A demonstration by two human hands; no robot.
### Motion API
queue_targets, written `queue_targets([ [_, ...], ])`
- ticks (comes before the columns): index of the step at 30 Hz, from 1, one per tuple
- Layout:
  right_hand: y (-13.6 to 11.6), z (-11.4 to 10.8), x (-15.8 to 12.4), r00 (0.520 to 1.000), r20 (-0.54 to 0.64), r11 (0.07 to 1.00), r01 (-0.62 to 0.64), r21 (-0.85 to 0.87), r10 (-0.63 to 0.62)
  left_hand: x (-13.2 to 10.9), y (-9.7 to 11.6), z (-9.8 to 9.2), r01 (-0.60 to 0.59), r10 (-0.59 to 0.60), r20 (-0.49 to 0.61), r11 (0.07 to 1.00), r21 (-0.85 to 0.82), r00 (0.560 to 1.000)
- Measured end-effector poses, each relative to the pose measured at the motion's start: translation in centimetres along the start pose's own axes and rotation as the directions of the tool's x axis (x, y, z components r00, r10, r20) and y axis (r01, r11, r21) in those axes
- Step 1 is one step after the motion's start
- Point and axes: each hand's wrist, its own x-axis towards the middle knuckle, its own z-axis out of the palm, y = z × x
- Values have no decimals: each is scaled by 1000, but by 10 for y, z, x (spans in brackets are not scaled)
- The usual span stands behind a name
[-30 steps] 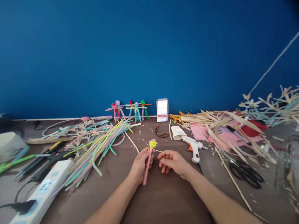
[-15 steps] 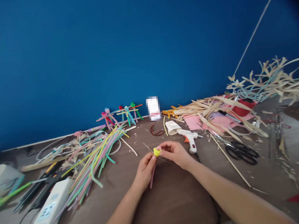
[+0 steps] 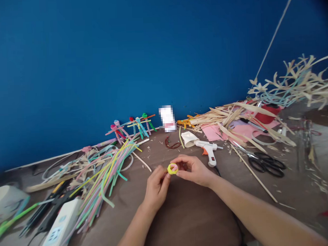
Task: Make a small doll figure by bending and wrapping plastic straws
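Note:
A small yellow ring with pink inside it, seemingly coiled pipe cleaner [image 3: 172, 172], is held up between my two hands over the tabletop. My left hand [image 3: 155, 187] pinches its left side between thumb and fingers. From the right, my right hand [image 3: 195, 171] grips the opposite edge with thumb and forefinger. The round opening faces me, and the pink part lies across it. Just beyond my right hand lies a white glue gun [image 3: 209, 152] with an orange trigger, its nozzle pointing right.
Loose pastel pipe cleaners [image 3: 106, 177] spread to the left, near a white power strip [image 3: 63, 221]. Small pipe-cleaner figures [image 3: 138, 127] lean on the blue wall. Black-handled scissors [image 3: 266, 164] and pale dried strips [image 3: 228, 119] lie right. A bead bracelet [image 3: 172, 145] rests behind my hands.
The yellow and pink piece has turned so that its round opening faces me. The pink stem that hung below my left hand no longer shows there. Both hands stay on the piece.

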Motion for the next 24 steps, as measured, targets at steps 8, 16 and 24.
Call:
queue_targets([
  [8,2,1,0,1000,-19,998,14,-64,-15,-1,0,1,-20,19,94,1000,9,995],
  [16,1,2,-1,1000,-6,1000,2,-6,-2,0,-1,-1,38,-35,68,999,-40,997],
  [24,-4,3,-2,998,7,991,67,-114,-67,-1,-14,1,134,-135,6,968,-212,991],
])
